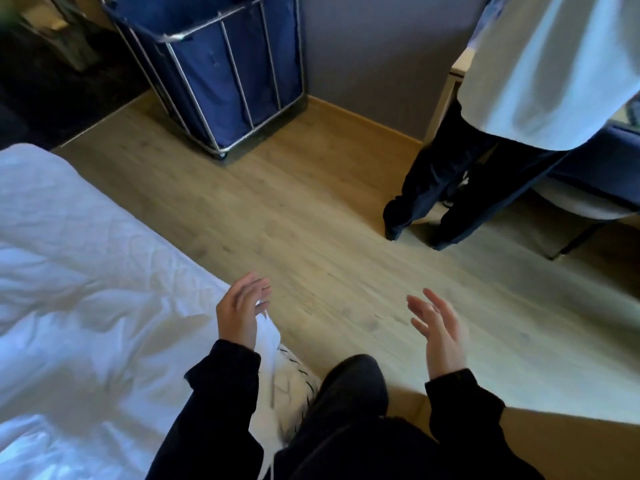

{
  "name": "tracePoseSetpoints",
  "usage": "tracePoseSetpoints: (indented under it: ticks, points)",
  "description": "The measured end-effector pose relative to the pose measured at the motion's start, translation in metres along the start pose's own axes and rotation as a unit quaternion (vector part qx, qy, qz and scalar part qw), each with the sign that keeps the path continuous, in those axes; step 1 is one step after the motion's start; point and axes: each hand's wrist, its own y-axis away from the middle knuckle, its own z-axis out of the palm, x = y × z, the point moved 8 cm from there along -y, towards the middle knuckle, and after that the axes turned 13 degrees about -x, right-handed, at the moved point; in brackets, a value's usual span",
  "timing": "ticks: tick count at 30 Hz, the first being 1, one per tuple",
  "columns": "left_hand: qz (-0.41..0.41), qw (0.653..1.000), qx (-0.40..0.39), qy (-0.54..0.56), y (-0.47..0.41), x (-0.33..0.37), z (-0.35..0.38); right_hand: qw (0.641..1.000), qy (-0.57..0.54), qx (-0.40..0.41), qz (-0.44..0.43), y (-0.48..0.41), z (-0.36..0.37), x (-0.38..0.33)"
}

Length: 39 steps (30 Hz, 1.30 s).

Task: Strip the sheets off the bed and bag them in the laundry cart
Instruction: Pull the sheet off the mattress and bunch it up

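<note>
White crumpled sheets (86,306) cover the bed (52,202) on the left. My left hand (240,311) hovers at the bed's near corner. A fold of the white sheet (268,336) hangs from its palm side, held there while the fingers stay loosely extended; the thumb is hidden. My right hand (438,332) is raised over the floor, fingers spread, holding nothing. The blue laundry cart (221,71), with a metal frame and fabric bag, stands against the wall at the top centre, well away from both hands.
Another person in a light shirt and dark trousers (460,174) stands at the upper right beside a second bed frame (588,209). Wooden floor (311,220) lies between the bed and the cart. My dark trouser leg (349,386) and shoe (294,382) are below.
</note>
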Motion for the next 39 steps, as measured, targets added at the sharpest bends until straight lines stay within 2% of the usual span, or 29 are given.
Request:
tracePoseSetpoints:
  ticks: [8,13,20,30,39]
  points:
    - [0.015,0.997,0.072,0.039,-0.130,0.036,0.029,0.996,0.043,-0.080,0.003,-0.189,0.049,-0.056]
    - [0.011,0.991,0.124,0.055,-0.207,0.068,0.027,0.986,0.080,-0.149,-0.009,-0.296,0.112,-0.107]
    - [0.011,0.974,0.218,0.067,-0.312,0.095,-0.001,0.972,0.095,-0.217,0.001,-0.433,0.206,-0.143]
    - [0.052,0.938,0.337,0.060,-0.497,0.185,-0.076,0.942,0.082,-0.324,0.035,-0.632,0.416,-0.206]
    - [0.066,0.873,0.466,0.126,-0.597,0.231,-0.191,0.881,0.102,-0.454,0.084,-0.727,0.649,-0.217]
